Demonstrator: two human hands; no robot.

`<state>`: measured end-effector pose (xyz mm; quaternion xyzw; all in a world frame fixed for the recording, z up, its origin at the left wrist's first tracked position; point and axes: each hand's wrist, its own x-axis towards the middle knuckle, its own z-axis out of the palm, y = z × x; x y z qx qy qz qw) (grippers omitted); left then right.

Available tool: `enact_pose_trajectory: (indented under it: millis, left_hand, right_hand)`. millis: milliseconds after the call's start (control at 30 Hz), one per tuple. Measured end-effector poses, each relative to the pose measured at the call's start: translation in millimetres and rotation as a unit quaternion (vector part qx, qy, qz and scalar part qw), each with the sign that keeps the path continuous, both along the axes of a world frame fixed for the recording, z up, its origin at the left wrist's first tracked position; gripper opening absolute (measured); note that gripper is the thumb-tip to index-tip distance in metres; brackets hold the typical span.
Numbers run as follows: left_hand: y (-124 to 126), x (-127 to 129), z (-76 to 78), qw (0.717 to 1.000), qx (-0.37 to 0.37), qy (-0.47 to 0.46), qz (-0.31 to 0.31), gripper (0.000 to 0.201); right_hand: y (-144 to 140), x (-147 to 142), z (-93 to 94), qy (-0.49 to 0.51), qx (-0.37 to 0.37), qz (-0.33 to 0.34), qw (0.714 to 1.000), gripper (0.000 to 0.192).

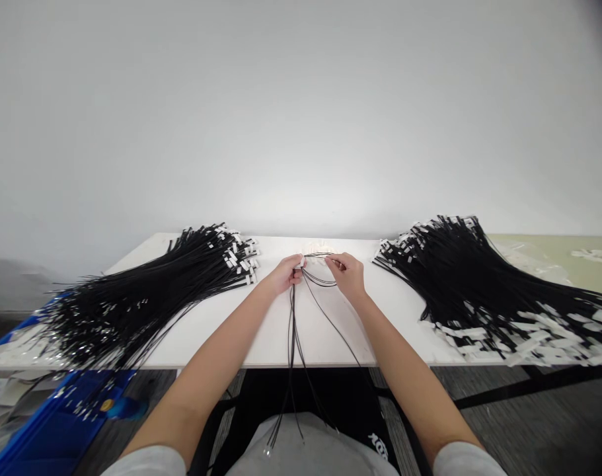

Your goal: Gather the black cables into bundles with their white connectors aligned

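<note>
Over the middle of the white table, my left hand (283, 274) pinches a small white connector (301, 262) from which several thin black wires (293, 330) hang down past the table edge toward my lap. My right hand (347, 272) is closed a little to the right, its thumb and fingertips pinching black wire that runs across from the connector. Some of the wires loop in an arc between the two hands. Just behind the hands lies a small heap of white connectors (320, 249), partly hidden. The exact wire ends in my right fingertips are too small to make out.
A big bundle of black wires with white connectors (147, 284) lies at the left, hanging over the edge above a blue bin (57, 423). Another large wire bundle (484, 277) lies right. The white table (221, 337) meets a pale wall; white pieces (594, 255) lie far right.
</note>
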<state>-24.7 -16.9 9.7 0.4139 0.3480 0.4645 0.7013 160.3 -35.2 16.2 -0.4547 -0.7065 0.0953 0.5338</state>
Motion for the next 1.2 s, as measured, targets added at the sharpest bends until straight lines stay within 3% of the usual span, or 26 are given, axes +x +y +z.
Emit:
enact_pose_trajectory:
  millis: [200, 433, 767, 1200]
  left_hand:
    - [-0.2, 0.7, -1.3, 1.0, 0.009, -0.004, 0.003, 0.03]
    - [0.8, 1.6, -2.1, 1.0, 0.011, -0.004, 0.005, 0.033]
    - [1.3, 1.7, -2.2, 1.0, 0.004, -0.001, 0.01, 0.036]
    - [2.4, 2.0, -3.3, 1.0, 0.008, -0.004, 0.015, 0.037]
  right_hand:
    - [-1.1, -0.5, -1.9, -0.058, 0.08, -0.021, 0.995, 0.023]
    - [-2.6, 0.2, -1.0, -0.078, 0.114, -0.021, 0.99, 0.022]
    - [-3.2, 0.1, 0.1, -0.066, 0.117, 0.003, 0.991, 0.021]
    - [-2.3, 0.2, -1.4, -0.095, 0.094, -0.017, 0.991, 0.027]
